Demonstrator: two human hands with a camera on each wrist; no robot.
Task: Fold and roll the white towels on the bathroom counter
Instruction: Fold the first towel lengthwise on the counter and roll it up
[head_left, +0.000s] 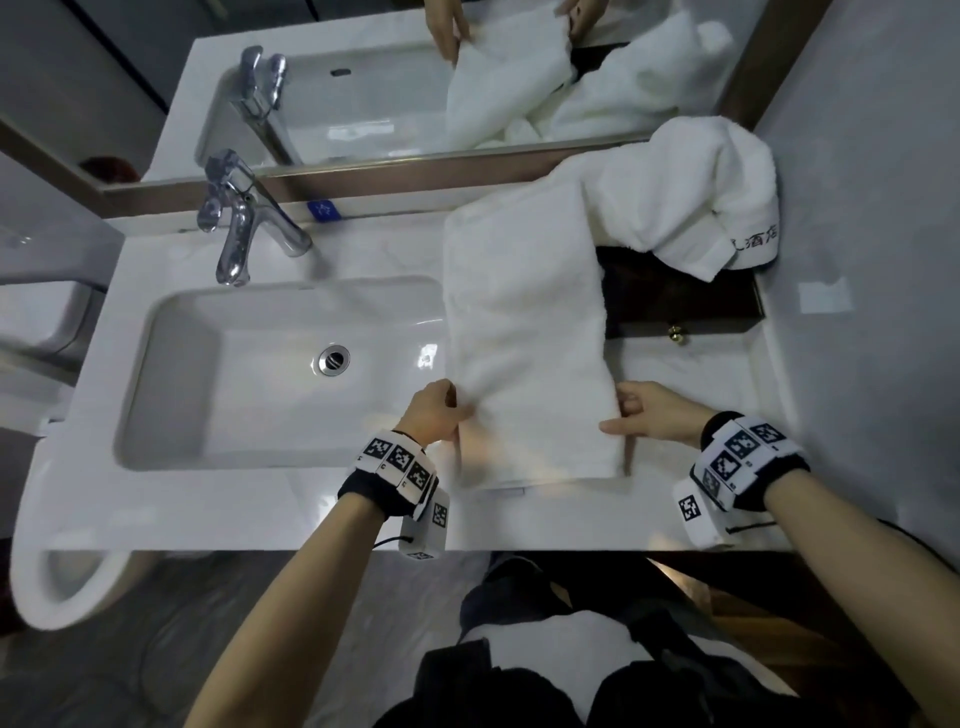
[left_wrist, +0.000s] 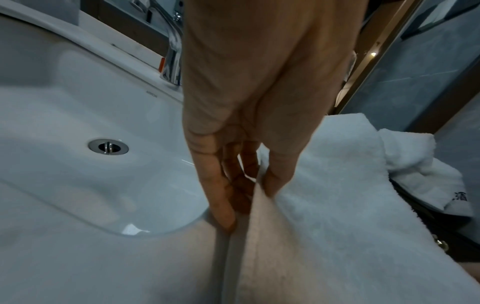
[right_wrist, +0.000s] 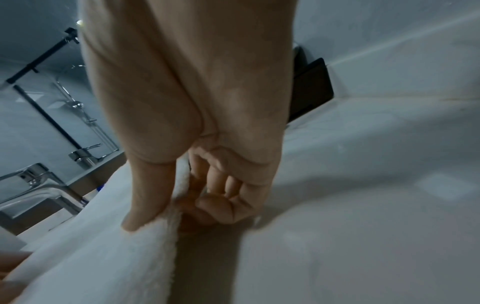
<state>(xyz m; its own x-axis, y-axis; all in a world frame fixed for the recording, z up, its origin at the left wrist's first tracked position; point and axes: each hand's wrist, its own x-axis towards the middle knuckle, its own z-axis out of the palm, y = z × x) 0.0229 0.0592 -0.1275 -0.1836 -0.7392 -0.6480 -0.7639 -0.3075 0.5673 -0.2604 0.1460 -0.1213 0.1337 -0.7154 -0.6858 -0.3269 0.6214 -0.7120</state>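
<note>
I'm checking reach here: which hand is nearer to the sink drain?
Left. The left hand pinches the folded towel's edge beside the basin holding the drain; the right hand grips the towel's far edge.

The head view looks steeply down from above onto the white glossy table (head_left: 691, 374). Each wrist view sits close behind its fingers (left_wrist: 223, 201), facing forward; all share the folded white terry towel (head_left: 524, 322).
</note>
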